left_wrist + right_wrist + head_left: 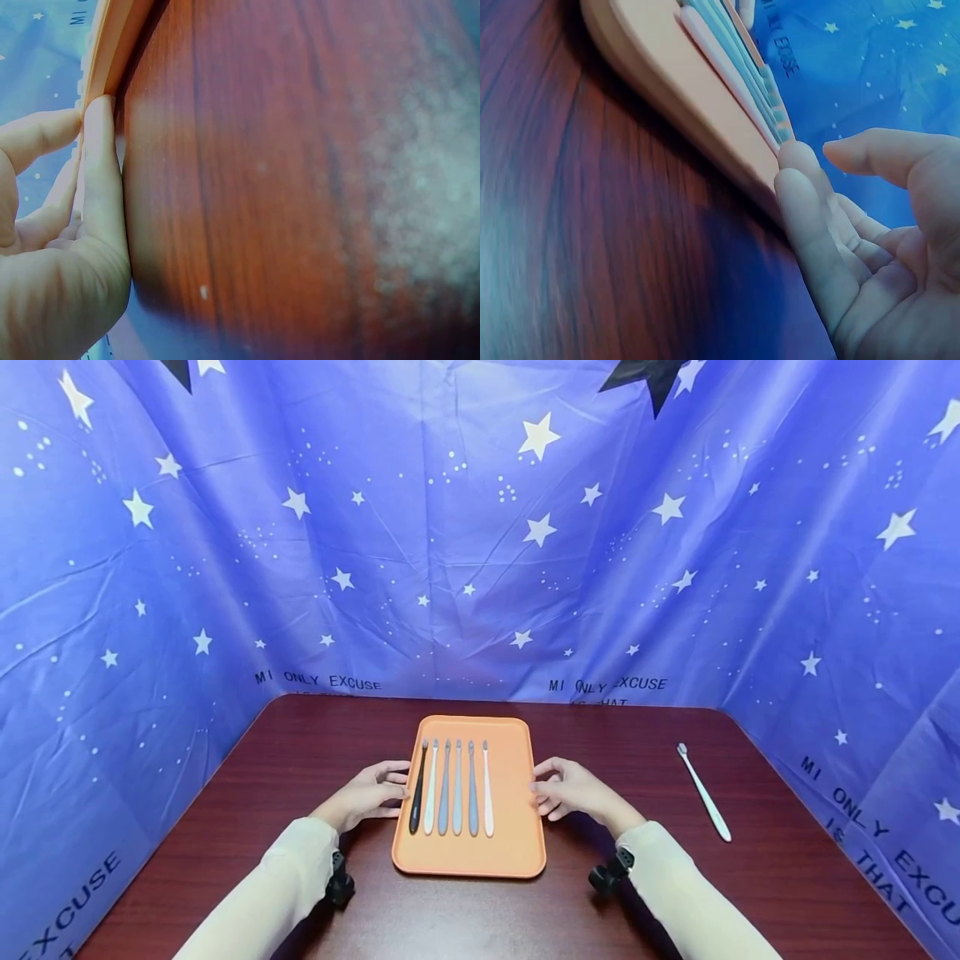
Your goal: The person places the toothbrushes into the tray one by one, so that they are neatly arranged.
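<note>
An orange tray (517, 852) lies on the table between both hands. Several toothbrushes stand side by side on it, heads to the far end: a black toothbrush (417, 793) at the left, pale and blue-grey ones in the middle, a pinkish-white toothbrush (487, 793) at the right. My left hand (371, 793) touches the tray's left edge with extended fingers; in the left wrist view its fingertips (99, 112) are at the rim. At the right edge, my right hand (573, 792) touches the side with its fingertips, its thumb (870, 154) apart from the tray in the right wrist view.
A single pale mint toothbrush (705, 793) lies slanted on the dark red wooden table (315, 743), right of the right hand. Blue star-patterned cloth (480, 527) hangs behind the table and along both sides. Each wrist wears a small black camera (611, 872).
</note>
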Demonstrator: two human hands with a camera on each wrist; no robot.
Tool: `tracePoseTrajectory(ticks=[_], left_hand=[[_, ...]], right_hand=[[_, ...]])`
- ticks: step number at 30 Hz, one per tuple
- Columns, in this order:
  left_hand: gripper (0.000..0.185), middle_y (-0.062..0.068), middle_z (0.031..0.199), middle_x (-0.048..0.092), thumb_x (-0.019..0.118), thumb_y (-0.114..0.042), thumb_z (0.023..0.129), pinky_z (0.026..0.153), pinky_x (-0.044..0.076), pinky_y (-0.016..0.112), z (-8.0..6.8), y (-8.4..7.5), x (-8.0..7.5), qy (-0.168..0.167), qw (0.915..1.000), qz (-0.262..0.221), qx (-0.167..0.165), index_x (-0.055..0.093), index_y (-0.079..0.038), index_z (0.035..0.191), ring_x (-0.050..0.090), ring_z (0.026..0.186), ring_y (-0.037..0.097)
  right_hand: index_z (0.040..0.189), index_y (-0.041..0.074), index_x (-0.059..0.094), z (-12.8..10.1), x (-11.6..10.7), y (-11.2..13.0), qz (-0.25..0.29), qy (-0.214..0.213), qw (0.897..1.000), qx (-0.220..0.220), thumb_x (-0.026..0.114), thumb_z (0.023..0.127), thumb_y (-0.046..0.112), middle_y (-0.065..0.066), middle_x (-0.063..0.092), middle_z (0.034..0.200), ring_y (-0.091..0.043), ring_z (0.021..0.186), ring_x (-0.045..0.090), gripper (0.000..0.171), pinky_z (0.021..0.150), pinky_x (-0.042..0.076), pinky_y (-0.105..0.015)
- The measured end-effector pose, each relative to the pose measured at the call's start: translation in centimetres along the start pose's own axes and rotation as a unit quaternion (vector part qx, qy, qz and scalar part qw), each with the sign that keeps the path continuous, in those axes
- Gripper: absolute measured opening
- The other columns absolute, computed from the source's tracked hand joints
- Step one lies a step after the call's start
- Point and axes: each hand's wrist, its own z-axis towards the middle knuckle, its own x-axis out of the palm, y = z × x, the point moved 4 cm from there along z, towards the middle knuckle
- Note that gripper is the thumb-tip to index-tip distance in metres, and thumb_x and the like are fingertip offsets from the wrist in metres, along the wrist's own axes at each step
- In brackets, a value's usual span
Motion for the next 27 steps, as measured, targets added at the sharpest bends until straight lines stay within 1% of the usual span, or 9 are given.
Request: tracePoseTrajectory(ticks=[6, 13, 18, 22, 27], left_hand=[[0.059, 0.019, 0.127, 0.055, 0.067, 0.001, 0.092, 0.082, 0.06, 0.042, 0.1, -0.1, -0.1, -0.002, 1.0, 0.003, -0.004, 0.046, -0.005, 0.147, 0.066, 0.099, 0.023], [0.059, 0.019, 0.127, 0.055, 0.067, 0.002, 0.092, 0.082, 0.059, 0.042, 0.1, -0.2, -0.1, 0.0, 1.0, -0.002, -0.005, 0.046, -0.005, 0.147, 0.066, 0.098, 0.023], [0.06, 0.018, 0.127, 0.055, 0.067, 0.002, 0.091, 0.081, 0.06, 0.042, 0.2, -0.2, 0.0, 0.0, 1.0, -0.003, -0.005, 0.046, -0.004, 0.147, 0.066, 0.097, 0.022], [0.06, 0.018, 0.126, 0.055, 0.067, 0.002, 0.091, 0.081, 0.06, 0.042, 0.2, -0.1, 0.0, 0.0, 1.0, -0.004, -0.005, 0.046, -0.004, 0.147, 0.066, 0.098, 0.023], [0.059, 0.019, 0.126, 0.055, 0.067, 0.002, 0.091, 0.081, 0.06, 0.042, 0.2, 0.0, -0.1, -0.001, 1.0, -0.004, -0.006, 0.046, -0.005, 0.146, 0.066, 0.098, 0.023]], right_hand=[[0.128, -0.015, 0.044, -1.1, -2.1, -0.4, -0.009, -0.013, 1.0, -0.002, 0.065, 0.095, 0.009, -0.02, 0.065, 0.084, -0.018, 0.066, 0.067, 0.046, 0.057, 0.06, -0.033], [0.129, -0.014, 0.043, -2.1, -4.8, -1.3, -0.023, -0.041, 0.999, 0.005, 0.065, 0.095, 0.01, -0.014, 0.065, 0.085, -0.018, 0.067, 0.067, 0.047, 0.057, 0.06, -0.034], [0.131, -0.013, 0.043, -3.1, -6.7, -2.2, -0.029, -0.06, 0.998, 0.011, 0.065, 0.095, 0.012, -0.014, 0.065, 0.088, -0.02, 0.07, 0.067, 0.049, 0.058, 0.06, -0.036], [0.131, -0.014, 0.042, -3.9, -8.3, -2.9, -0.025, -0.062, 0.998, 0.008, 0.064, 0.096, 0.013, -0.015, 0.066, 0.09, -0.02, 0.071, 0.068, 0.049, 0.059, 0.06, -0.037], [0.129, -0.015, 0.043, -5.1, -10.3, -3.7, -0.033, -0.072, 0.997, 0.003, 0.062, 0.097, 0.015, -0.013, 0.065, 0.088, -0.019, 0.071, 0.068, 0.048, 0.061, 0.061, -0.036]])
